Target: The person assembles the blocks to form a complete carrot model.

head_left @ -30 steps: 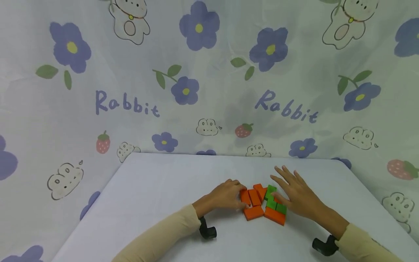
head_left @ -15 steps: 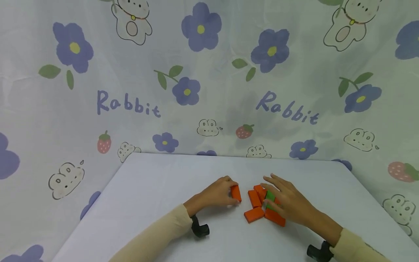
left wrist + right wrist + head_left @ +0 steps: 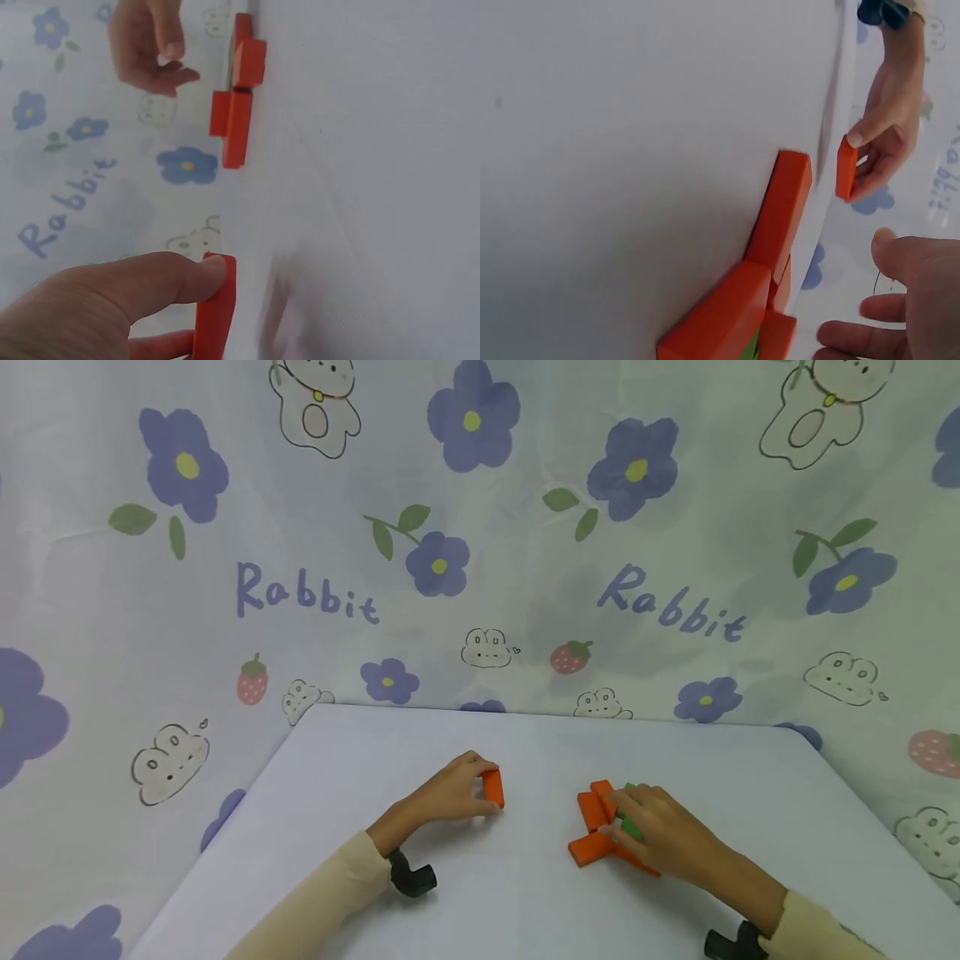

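Between thumb and fingers, my left hand (image 3: 448, 789) pinches an orange block (image 3: 493, 788) by its two ends, left of the block cluster. The left wrist view shows the thumb on one end of that held block (image 3: 216, 311). My right hand (image 3: 662, 828) hovers at the cluster, its fingers spread loosely with nothing gripped between them. It partly covers a green block (image 3: 632, 827) and some orange ones. In front lies an orange block (image 3: 591, 849), with another orange block (image 3: 592, 812) behind it. The right wrist view shows the right fingers (image 3: 866, 339) apart from the blocks.
The blocks rest on a white tabletop (image 3: 375, 743). Behind it hangs a pale cloth (image 3: 525, 527) printed with flowers and rabbits. A black wrist camera mount (image 3: 412, 875) is worn on the left wrist, another black mount (image 3: 735, 942) on the right.
My left hand has taken an orange block from the cluster's left side and carried it left. My right hand has moved left and lower over the cluster.
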Available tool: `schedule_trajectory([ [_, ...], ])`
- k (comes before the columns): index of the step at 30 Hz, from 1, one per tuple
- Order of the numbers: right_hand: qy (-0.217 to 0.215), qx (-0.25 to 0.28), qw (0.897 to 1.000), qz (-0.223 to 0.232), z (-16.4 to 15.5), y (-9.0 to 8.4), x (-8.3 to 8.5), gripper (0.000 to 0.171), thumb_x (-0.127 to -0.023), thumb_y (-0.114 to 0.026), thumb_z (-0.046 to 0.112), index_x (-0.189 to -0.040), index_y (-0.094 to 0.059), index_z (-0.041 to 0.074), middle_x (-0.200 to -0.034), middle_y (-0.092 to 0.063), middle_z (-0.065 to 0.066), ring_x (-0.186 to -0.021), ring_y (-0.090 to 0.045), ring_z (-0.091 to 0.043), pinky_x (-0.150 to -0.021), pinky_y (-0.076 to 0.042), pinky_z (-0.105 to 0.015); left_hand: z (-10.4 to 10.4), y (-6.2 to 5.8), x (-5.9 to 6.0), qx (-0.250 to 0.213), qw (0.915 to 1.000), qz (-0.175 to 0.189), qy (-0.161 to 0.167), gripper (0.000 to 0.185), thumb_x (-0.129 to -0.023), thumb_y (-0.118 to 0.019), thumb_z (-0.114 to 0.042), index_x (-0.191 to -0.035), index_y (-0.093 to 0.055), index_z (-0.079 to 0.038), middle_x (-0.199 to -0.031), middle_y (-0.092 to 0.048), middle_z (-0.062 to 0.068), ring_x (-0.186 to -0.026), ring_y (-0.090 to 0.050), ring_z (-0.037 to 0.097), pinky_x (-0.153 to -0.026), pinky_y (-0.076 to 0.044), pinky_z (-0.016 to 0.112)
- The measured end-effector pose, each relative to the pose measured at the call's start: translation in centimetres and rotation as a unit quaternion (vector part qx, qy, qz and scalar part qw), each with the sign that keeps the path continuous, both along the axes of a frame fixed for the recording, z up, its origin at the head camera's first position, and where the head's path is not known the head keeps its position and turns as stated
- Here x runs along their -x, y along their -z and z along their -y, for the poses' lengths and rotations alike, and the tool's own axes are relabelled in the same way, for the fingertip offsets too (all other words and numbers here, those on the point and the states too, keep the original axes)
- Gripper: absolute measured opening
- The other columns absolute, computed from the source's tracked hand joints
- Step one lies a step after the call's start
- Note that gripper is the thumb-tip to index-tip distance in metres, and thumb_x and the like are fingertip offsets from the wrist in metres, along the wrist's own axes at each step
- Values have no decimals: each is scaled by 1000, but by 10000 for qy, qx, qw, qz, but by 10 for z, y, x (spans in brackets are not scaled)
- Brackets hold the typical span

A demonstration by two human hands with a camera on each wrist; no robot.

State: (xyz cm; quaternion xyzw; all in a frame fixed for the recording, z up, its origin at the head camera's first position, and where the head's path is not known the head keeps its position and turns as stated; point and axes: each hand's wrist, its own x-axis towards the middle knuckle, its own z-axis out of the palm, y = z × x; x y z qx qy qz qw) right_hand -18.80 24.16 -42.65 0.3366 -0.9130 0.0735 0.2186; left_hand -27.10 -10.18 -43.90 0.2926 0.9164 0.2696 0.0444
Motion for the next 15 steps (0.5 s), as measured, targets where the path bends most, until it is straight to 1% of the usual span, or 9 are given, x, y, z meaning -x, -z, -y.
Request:
schedule_trajectory([
  [2,-23,-22,10000,6,4,2,-3,36,-80,-84,34,-103,-64,13,-83,-62,7,-84,-61,-12,-79,-57,-37,8,2,0,-27,10000,5,-40,64,-83,-81,-35,-137,-58,-8,-126,-57,6,-112,-54,20,-99,-51,41],
  [4,-12,-120,9999,-100,8,5,-6,36,-81,-82,40,-96,-62,16,-75,-54,12,-75,-52,-5,-73,-54,-30,15,4,1,-44,10000,8,-73,64,-83,-81,-33,-137,-58,-7,-126,-57,8,-112,-54,21,-98,-51,41],
  [5,12,-171,9997,-191,10,7,-7,37,-80,-82,44,-95,-62,16,-73,-52,13,-73,-47,-4,-70,-51,-28,17,6,1,-32,9999,4,-97,63,-83,-80,-33,-137,-58,-7,-127,-57,8,-112,-53,21,-98,-51,41],
  [6,29,-258,9992,-319,13,9,-8,39,-80,-81,48,-93,-62,16,-72,-50,13,-71,-44,-4,-67,-49,-27,20,8,1,-13,9999,-18,-110,63,-83,-80,-32,-136,-59,-7,-127,-58,9,-113,-53,22,-98,-50,42],
  [8,123,-420,9976,-530,18,15,-11,43,-79,-79,54,-89,-62,16,-70,-46,13,-71,-41,-6,-67,-46,-27,25,10,2,-19,9999,-26,-132,63,-82,-81,-31,-135,-59,-6,-126,-58,10,-114,-53,24,-98,-50,43],
  [11,243,-583,9945,-839,24,23,-13,49,-77,-78,59,-85,-61,15,-69,-46,9,-71,-40,-11,-66,-44,-28,32,14,1,-25,9999,-27,-129,62,-81,-82,-31,-134,-60,-7,-126,-59,11,-115,-52,26,-99,-48,46],
  [15,353,-506,9933,-977,29,29,-15,52,-74,-79,61,-85,-57,14,-69,-45,8,-71,-40,-13,-63,-40,-26,36,18,0,-135,9998,66,-98,62,-80,-83,-33,-134,-61,-10,-127,-59,10,-115,-51,25,-98,-45,47],
])
